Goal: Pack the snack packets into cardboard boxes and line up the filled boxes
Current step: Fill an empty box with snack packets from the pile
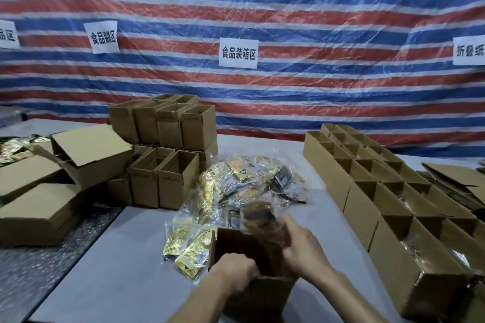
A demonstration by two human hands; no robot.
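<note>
Head view: the person's left hand (236, 273) grips the near rim of an open cardboard box (262, 294), with the fingers curled over the edge into the opening. This box stands at the near edge of the table (126, 257), about midway along it. The right hand (301, 246) is over the right side of the same box. Its fingers are partly bent and reach toward a dark brown packet (259, 217) that hangs above the opening. Motion blur covers both packet and fingertips, so it cannot be told whether the hand pinches it or only touches it.

Just beyond the box, a pile of snack packets (236, 186) lies in the middle of the table. They are gold, yellow and dark, many inside clear plastic bags. A few gold packets (189, 252) lie touching the box's left wall.

Along the right side of the table, rows of open boxes (367, 199) run from the near edge to the far edge, set wall to wall. Shiny packets show inside some of the nearer ones. Flattened cardboard (459, 181) lies beyond them at the right edge.

Toward the far left corner, a stack of small empty boxes (170, 152) stands two tiers high. Larger cartons (39, 204) lie past the table's left edge on a dark speckled surface.

A striped red, white and blue tarp (288, 8) hangs behind the table, with white paper signs (238, 53) fixed to it.
</note>
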